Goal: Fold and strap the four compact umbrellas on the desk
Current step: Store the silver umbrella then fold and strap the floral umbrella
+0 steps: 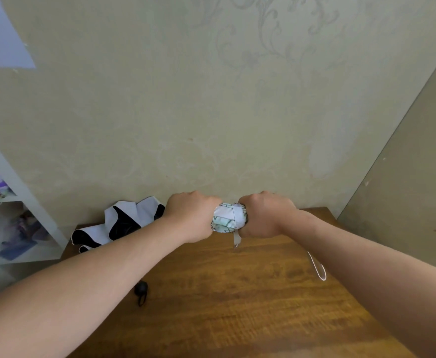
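Step in hand: Evidently the strapping of the pale mint-and-white patterned compact umbrella (pixel 228 218), held level in the air above the brown wooden counter (pixel 237 293) — near its far edge, close to the wall.
Left grip: the left hand (pixel 189 215) is curled tight round one end of the rolled canopy, so that end is hidden.
Right grip: the right hand (pixel 263 215) is curled round the other end, presumably the handle side; a thin white wrist loop (pixel 317 267) dangles below the forearm.
Strap: a narrow white fabric strap (pixel 236 223) crosses the bundle between the two fists, its loose tail hanging down; whether it is fastened cannot be told.
Doing it well: judged from this, the roll should stay tight — one fist keeps the pleats compressed while the other draws the strap snug round the fabric and presses its end home. Slack in either fist would likely let the folds spring loose.
Risk: the hanging tail may miss its fastener if the canopy twists.
Progress: a black-and-white canopy umbrella (pixel 118 226) lies open and crumpled at the counter's far left, not yet folded; a small black knob with a cord loop (pixel 142 291) shows beside the left forearm. Other umbrellas are not in view.
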### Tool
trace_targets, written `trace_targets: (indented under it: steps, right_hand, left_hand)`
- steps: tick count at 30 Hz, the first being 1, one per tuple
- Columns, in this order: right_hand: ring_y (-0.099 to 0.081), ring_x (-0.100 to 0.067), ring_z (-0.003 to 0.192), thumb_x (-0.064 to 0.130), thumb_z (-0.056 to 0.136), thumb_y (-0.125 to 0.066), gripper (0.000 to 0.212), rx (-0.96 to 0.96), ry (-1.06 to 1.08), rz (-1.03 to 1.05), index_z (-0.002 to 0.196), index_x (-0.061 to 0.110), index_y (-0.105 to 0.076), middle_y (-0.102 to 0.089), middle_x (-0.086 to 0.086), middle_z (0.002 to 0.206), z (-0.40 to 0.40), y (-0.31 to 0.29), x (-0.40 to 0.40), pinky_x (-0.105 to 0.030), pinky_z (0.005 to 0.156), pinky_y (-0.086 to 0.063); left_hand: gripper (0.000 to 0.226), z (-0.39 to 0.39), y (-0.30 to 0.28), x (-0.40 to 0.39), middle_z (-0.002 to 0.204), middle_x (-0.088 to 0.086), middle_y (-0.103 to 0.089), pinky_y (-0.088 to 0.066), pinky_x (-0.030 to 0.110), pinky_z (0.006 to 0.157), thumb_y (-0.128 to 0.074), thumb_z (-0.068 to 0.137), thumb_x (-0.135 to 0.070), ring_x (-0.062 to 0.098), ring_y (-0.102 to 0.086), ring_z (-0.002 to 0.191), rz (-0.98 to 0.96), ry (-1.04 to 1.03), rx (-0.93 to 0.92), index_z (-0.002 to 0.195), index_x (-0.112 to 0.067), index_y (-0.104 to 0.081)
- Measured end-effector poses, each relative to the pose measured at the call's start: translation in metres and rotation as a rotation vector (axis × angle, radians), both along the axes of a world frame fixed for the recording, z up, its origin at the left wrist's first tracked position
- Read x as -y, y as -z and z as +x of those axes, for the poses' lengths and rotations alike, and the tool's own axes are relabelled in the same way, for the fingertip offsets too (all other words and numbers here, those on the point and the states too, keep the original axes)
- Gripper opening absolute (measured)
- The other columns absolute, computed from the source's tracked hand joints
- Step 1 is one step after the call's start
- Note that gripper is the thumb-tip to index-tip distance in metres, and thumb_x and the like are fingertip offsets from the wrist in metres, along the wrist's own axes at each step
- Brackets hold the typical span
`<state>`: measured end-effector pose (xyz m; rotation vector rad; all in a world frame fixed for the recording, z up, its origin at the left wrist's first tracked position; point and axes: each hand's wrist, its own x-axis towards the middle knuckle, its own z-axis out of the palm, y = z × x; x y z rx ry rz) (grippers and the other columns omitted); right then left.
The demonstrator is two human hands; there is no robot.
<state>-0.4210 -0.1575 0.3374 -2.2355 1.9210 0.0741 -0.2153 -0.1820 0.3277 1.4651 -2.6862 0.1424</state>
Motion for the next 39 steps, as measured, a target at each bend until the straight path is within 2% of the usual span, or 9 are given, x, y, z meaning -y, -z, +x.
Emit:
trace_targets:
  steps: [6,12,15,19,21,25,32,35,39]
  right_hand:
    - [-0.062,-0.024,0.080,0.070,0.073,-0.069,0.052,-0.115,-0.125,-0.368,0.103,0.030,-0.056,-0.061,0.008,0.088,-0.008,0.014,-0.002,-0.032,0.065,-0.044]
    - [-0.048,-0.024,0.049,0.055,0.063,-0.071,0.039,-0.122,-0.220,-0.770,0.077,0.021,-0.058,-0.049,0.006,0.061,-0.021,0.036,-0.008,-0.025,0.051,-0.032]
    - [-0.054,-0.024,0.047,0.059,0.065,-0.063,0.038,-0.098,-0.211,-0.680,0.079,0.024,-0.057,-0.050,0.008,0.061,-0.019,0.035,-0.016,-0.023,0.047,-0.035]
    - [-0.061,-0.023,0.073,0.065,0.070,-0.066,0.042,-0.036,0.000,-0.269,0.091,0.030,-0.057,-0.060,0.009,0.078,-0.010,0.014,-0.019,-0.031,0.064,-0.052]
    - [-0.061,-0.022,0.079,0.069,0.068,-0.068,0.044,0.030,0.048,-0.095,0.089,0.032,-0.057,-0.060,0.010,0.080,-0.007,0.005,-0.017,-0.032,0.069,-0.053]
    - [-0.065,-0.023,0.087,0.078,0.062,-0.070,0.056,-0.006,0.025,0.029,0.094,0.034,-0.060,-0.065,0.009,0.090,-0.007,0.000,-0.016,-0.038,0.077,-0.058]
    - [-0.062,-0.027,0.081,0.053,0.073,-0.070,0.037,-0.109,-0.151,-0.417,0.096,0.027,-0.059,-0.052,0.010,0.079,-0.005,0.012,-0.018,-0.032,0.068,-0.038]
    - [-0.062,-0.023,0.076,0.054,0.069,-0.067,0.036,-0.072,-0.139,-0.317,0.093,0.029,-0.058,-0.056,0.010,0.076,-0.005,0.011,-0.021,-0.031,0.064,-0.048]
    - [-0.063,-0.021,0.076,0.063,0.064,-0.065,0.041,-0.063,-0.102,-0.128,0.094,0.034,-0.062,-0.063,0.011,0.078,-0.003,0.006,-0.025,-0.034,0.070,-0.058]
  left_hand:
    - [0.020,-0.002,-0.010,-0.003,0.080,-0.009,-0.065,-0.043,0.025,0.055,-0.070,0.071,-0.028,0.017,-0.064,0.072,0.353,-0.071,-0.093,0.085,-0.030,-0.056]
    - [0.028,-0.007,-0.026,-0.008,0.087,0.009,-0.074,-0.054,0.032,0.057,-0.080,0.069,-0.010,0.019,-0.067,0.059,0.820,-0.109,-0.341,0.093,-0.014,-0.066]
    - [0.029,-0.009,-0.031,-0.010,0.091,0.004,-0.073,-0.056,0.034,0.061,-0.081,0.071,-0.020,0.020,-0.071,0.071,0.739,-0.075,-0.176,0.095,-0.021,-0.064]
    - [0.031,-0.013,-0.017,-0.015,0.090,-0.008,-0.063,-0.037,0.028,0.059,-0.070,0.078,-0.033,0.022,-0.064,0.081,0.078,-0.019,0.097,0.104,-0.033,-0.053]
    - [0.028,-0.014,-0.011,-0.014,0.086,-0.008,-0.062,-0.037,0.027,0.060,-0.067,0.079,-0.034,0.023,-0.063,0.079,-0.038,0.025,0.063,0.101,-0.033,-0.051]
    - [0.021,-0.010,-0.010,-0.012,0.078,-0.010,-0.063,-0.046,0.027,0.060,-0.066,0.070,-0.037,0.017,-0.062,0.071,0.223,-0.011,0.000,0.086,-0.030,-0.055]
    - [0.045,-0.009,-0.011,-0.007,0.084,0.005,-0.065,-0.045,0.034,0.064,-0.084,0.059,-0.020,0.023,-0.058,0.071,0.852,-0.179,-0.320,0.098,-0.006,-0.064]
    - [0.038,-0.007,-0.015,-0.005,0.083,0.008,-0.062,-0.047,0.033,0.063,-0.086,0.065,-0.018,0.022,-0.059,0.067,1.034,-0.190,-0.277,0.091,-0.009,-0.060]
    - [0.043,-0.003,-0.018,-0.007,0.084,0.012,-0.065,-0.051,0.029,0.057,-0.085,0.077,-0.015,0.018,-0.059,0.055,1.151,-0.165,-0.245,0.113,-0.002,-0.064]
